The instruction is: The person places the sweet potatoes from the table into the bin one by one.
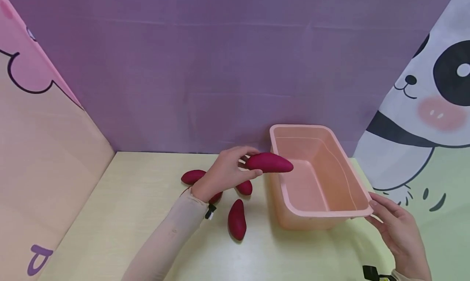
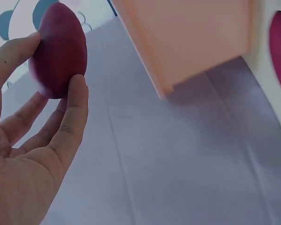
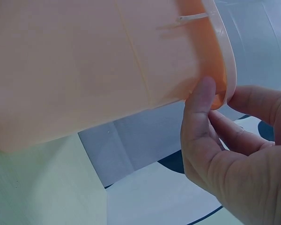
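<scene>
L hand (image 1: 227, 171) is up above the table (image 1: 110, 215), grasping one dark red sweet potato (image 1: 269, 162) btwn thumb & fingers, approx level, blunt end at the palm side & narrower tip pointing R. In head view that tip overlaps the L rim of the pink tub (image 1: 304, 222); L wrist view shows a gap btwn the two. Tub stands on the table, nr the purple backdrop (image 1: 220, 69), open side up. R hand (image 1: 398, 228) has the tub's front R corner pinched at the rim, thumb on one side & index on the other per R wrist cam. More of the same veg on the table, L of tub: a whole one (image 1: 237, 220) lies lengthwise in front, well apart from tub; another (image 1: 244, 187) sits just behind it, partly hidden by the L hand; a third (image 1: 193, 176) is on the far side of the L wrist, also part covered. Small red bit shows by the L cuff too, can't tell if separate. Panda print (image 1: 455, 73) on the R wall. Beige sleeve (image 1: 169, 236) on L arm, w/ a small black clip (image 1: 210, 211) at the wrist.
</scene>
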A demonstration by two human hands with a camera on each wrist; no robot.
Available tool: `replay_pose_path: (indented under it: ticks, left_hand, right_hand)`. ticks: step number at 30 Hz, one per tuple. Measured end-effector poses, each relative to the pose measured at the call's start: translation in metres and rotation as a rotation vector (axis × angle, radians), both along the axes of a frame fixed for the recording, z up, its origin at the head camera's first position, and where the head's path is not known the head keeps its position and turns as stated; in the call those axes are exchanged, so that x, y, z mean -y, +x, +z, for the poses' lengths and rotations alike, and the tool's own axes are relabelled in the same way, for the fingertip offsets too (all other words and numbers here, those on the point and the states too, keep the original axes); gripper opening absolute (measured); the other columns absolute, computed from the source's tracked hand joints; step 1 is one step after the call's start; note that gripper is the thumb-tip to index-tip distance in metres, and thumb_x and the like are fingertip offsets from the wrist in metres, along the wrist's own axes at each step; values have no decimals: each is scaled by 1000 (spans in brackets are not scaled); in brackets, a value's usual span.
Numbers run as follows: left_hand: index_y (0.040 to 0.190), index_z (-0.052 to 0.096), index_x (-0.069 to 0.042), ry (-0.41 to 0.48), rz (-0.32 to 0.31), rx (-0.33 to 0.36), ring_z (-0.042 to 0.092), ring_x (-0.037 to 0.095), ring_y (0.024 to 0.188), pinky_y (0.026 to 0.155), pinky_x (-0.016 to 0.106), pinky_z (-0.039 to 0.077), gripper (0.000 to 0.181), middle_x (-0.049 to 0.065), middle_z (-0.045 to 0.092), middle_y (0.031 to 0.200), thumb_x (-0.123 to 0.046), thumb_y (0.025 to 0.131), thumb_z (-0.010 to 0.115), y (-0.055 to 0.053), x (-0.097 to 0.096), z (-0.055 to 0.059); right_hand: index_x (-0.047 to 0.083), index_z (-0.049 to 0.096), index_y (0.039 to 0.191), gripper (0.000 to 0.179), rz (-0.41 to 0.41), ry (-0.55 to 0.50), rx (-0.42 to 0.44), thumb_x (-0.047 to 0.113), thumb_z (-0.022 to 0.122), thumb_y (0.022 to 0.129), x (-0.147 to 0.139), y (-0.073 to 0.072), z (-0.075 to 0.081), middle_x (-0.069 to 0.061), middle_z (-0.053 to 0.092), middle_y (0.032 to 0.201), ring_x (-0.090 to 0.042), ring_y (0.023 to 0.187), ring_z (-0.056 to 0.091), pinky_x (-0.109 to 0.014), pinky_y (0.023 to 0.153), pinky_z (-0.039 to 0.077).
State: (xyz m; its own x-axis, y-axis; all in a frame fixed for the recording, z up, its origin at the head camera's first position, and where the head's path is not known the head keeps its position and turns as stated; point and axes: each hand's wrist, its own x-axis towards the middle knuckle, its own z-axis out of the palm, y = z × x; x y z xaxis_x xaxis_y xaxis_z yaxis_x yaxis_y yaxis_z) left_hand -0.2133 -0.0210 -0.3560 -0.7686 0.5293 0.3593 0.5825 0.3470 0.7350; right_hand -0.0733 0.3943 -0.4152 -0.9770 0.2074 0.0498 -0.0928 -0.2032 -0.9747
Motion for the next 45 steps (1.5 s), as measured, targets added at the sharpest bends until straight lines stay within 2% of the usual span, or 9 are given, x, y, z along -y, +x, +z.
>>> replay_pose_path:
  ticks: [5, 14, 19, 24, 27, 32, 34, 40, 45]
  left_hand:
    - [126, 65, -12, -41, -49, -49, 64, 12, 93, 81, 24, 54, 47, -2, 66, 107, -25, 85, 83, -15, -38, 19]
    - [120, 68, -12, -141, -124, -25, 62, 8, 93, 79, 18, 47, 38, -1, 69, 110, -27, 87, 79, -38, -117, 40]
    - [116, 68, -20, -194, -103, 67, 59, 4, 89, 76, 18, 47, 32, -11, 66, 103, -27, 87, 79, -42, -154, 48]
    - [105, 71, -19, -242, -105, 36, 58, 4, 82, 70, 17, 47, 23, -13, 64, 92, -26, 85, 82, -42, -181, 49]
    - [97, 73, -19, -308, -101, 32, 58, 6, 76, 64, 17, 47, 17, -11, 64, 85, -25, 84, 82, -38, -191, 45]
    - [90, 71, -20, -363, -84, 180, 60, 10, 71, 60, 17, 50, 12, -8, 66, 77, -21, 85, 82, -30, -197, 37]
    - [90, 69, -19, -378, -81, 191, 60, 10, 71, 60, 17, 50, 13, -7, 65, 76, -20, 85, 82, -27, -198, 35]
    - [89, 66, -14, -533, -71, 67, 57, 10, 65, 58, 19, 47, 20, -3, 63, 76, -26, 84, 81, -26, -198, 32]
    - [105, 60, -14, -650, -50, 14, 59, 8, 73, 66, 20, 48, 35, -4, 62, 86, -29, 82, 83, -25, -199, 29]
  right_hand:
    - [11, 75, 116, 27, -16, 10, 6, -2, 59, 99, 2, 1, 1, 4, 72, 108, -12, 90, 71, -28, 74, 58]
    - [10, 75, 115, 30, -14, -13, -15, -6, 55, 100, 6, 6, 1, 2, 72, 109, -13, 90, 71, -28, 75, 58]
    - [8, 74, 117, 29, -9, -13, -14, -5, 55, 100, 10, 8, 0, 2, 72, 110, -14, 91, 71, -29, 75, 58]
    - [9, 73, 119, 28, -24, 8, 1, -1, 57, 100, 14, 9, 0, 3, 71, 110, -14, 90, 70, -29, 75, 58]
    - [10, 72, 121, 27, -28, 36, 9, 1, 57, 101, 16, 9, 1, 3, 71, 111, -14, 90, 70, -29, 74, 58]
    - [9, 71, 123, 27, -27, 52, 18, 3, 58, 101, 21, 10, 0, 4, 70, 111, -14, 91, 70, -29, 75, 58]
    - [9, 71, 124, 27, -27, 57, 22, 4, 58, 101, 22, 11, 0, 4, 70, 112, -14, 91, 70, -29, 75, 58]
    - [9, 71, 123, 26, -22, 38, 17, 3, 58, 101, 26, 11, 0, 3, 69, 112, -14, 91, 69, -29, 75, 58]
    - [9, 72, 122, 26, -30, 29, 18, 4, 59, 100, 27, 11, 0, 3, 69, 112, -14, 90, 70, -29, 75, 58]
